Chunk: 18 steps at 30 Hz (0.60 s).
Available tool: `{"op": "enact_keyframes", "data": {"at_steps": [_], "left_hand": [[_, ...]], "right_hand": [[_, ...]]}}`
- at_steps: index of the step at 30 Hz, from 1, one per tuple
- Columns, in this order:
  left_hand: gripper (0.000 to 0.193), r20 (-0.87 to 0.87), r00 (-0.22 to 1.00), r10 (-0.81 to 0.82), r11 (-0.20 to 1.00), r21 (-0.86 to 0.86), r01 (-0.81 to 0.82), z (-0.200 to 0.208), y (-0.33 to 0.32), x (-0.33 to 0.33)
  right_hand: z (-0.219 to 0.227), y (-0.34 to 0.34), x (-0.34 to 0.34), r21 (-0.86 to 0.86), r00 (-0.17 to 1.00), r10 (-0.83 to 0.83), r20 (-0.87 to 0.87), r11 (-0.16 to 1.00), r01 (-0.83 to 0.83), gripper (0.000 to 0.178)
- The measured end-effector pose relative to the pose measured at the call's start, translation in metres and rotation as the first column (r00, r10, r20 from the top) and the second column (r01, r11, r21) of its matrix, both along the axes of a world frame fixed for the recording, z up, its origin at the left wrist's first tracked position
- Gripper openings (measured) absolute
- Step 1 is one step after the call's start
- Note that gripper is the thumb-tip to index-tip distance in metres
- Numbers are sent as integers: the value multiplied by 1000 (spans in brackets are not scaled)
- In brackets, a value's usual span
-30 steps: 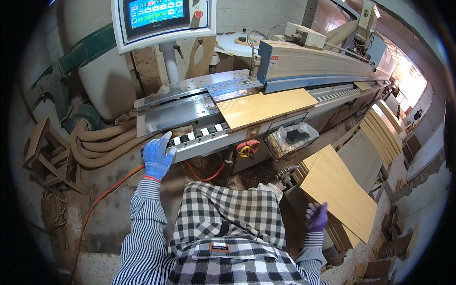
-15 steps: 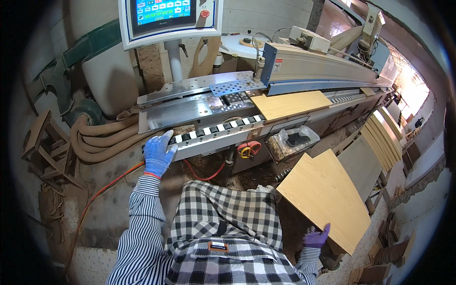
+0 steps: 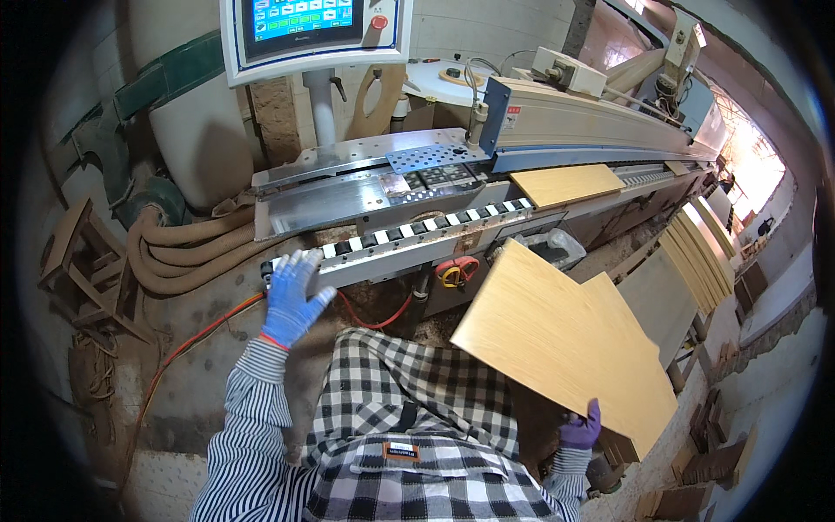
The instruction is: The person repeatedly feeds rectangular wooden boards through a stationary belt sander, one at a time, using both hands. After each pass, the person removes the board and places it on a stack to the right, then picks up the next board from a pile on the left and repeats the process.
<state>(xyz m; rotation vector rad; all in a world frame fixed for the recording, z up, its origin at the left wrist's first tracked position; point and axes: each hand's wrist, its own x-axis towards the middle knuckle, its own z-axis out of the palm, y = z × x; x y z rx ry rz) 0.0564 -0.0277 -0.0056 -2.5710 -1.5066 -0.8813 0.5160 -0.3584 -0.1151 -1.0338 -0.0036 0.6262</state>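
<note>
My left hand (image 3: pixel 297 297), in a blue glove, is spread with its fingers apart at the near left end of a rail of black and white rollers (image 3: pixel 409 230); whether it touches the rail I cannot tell. On the right, my right hand (image 3: pixel 581 426), in a purple glove, grips the lower edge of a light wood-coloured panel (image 3: pixel 557 335), thumb on its face and the other fingers partly hidden beneath. The panel is held at a slant, with a step in its far edge. A second wood-coloured panel (image 3: pixel 567 184) lies on the long machine (image 3: pixel 600 122), past the rollers.
A control screen (image 3: pixel 304 19) with a red button stands at the back left. Thick ribbed hoses (image 3: pixel 187 252) curl on the floor at left. A bin (image 3: pixel 557 248) with a plastic liner sits below the machine. Stacked panels (image 3: pixel 687 248) stand at the right.
The panel on the machine has moved right, uncovering more rollers. My left hand's fingers have spread. My right hand has closed on the held panel's edge, and that panel's left corner has swung leftward.
</note>
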Motion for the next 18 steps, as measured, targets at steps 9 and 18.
{"op": "enact_keyframes", "data": {"at_steps": [9, 18], "left_hand": [[78, -71, 980, -188, 981, 26, 191, 12, -70, 4], [64, 148, 972, 182, 976, 91, -196, -17, -56, -64]], "right_hand": [[12, 181, -76, 265, 716, 695, 66, 680, -684, 22], [73, 303, -180, 463, 362, 928, -82, 358, -811, 31]]}}
